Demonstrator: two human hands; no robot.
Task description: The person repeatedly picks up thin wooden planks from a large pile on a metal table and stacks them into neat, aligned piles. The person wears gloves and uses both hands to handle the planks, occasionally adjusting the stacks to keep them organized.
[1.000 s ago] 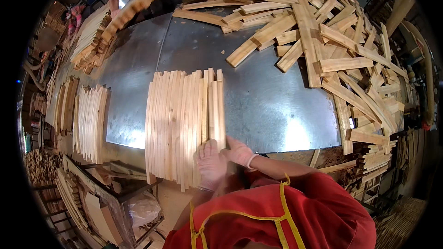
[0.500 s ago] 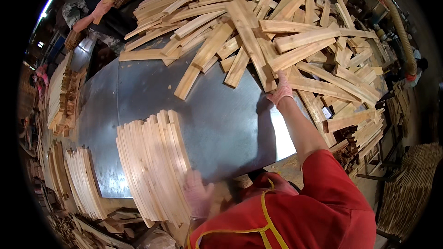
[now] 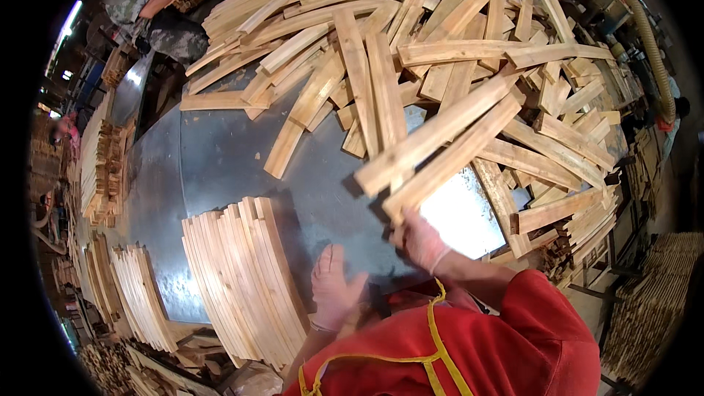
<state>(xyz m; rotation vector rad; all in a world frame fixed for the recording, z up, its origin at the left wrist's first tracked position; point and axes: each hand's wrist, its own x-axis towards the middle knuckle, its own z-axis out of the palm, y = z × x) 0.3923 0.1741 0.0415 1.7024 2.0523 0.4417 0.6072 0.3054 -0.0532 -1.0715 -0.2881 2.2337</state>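
My right hand (image 3: 425, 240), in a pale pink glove, grips the near end of a wooden board (image 3: 453, 148). A second board (image 3: 433, 134) lies alongside it, slanting the same way; whether my fingers touch that one too, I cannot tell. My left hand (image 3: 335, 286), gloved alike, is open over the table's near edge with its fingers apart and nothing in it. Just left of it is a neat row of boards (image 3: 238, 275) set side by side. Beyond my right hand spreads a large loose pile of boards (image 3: 440, 44).
All this rests on a grey metal table (image 3: 220, 154). Smaller stacks of boards (image 3: 139, 297) stand at the left. Another person (image 3: 158, 15) works at the far left. A ribbed hose (image 3: 653, 44) hangs at the far right, above a tall stack of thin slats (image 3: 653, 301).
My right hand has come back toward me, drawing a board out of the pile; the board beside it has shifted nearer too. My left hand has moved slightly right, away from the row.
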